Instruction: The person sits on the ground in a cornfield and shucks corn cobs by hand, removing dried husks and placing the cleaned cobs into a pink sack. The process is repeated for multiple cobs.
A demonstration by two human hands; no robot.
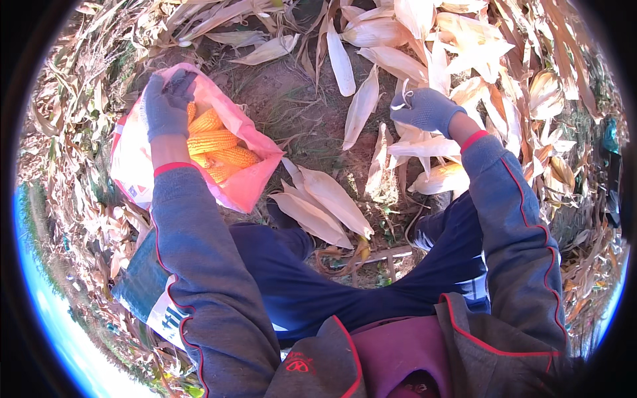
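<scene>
The person's left hand, in a grey knitted glove (161, 109), reaches far forward, its fingers angled inward to the right; how tightly they close is hard to tell. A strip of bare left wrist (170, 150) shows above a red-edged cuff, and the left arm in a dark grey sleeve with red piping (209, 265) extends nearly straight. The right hand, in a matching grey glove (430, 110), is well apart, fingers curled and pointing left. Its bare wrist (462, 127) leads to the right arm in a similar grey sleeve (511, 219), bent at the elbow.
</scene>
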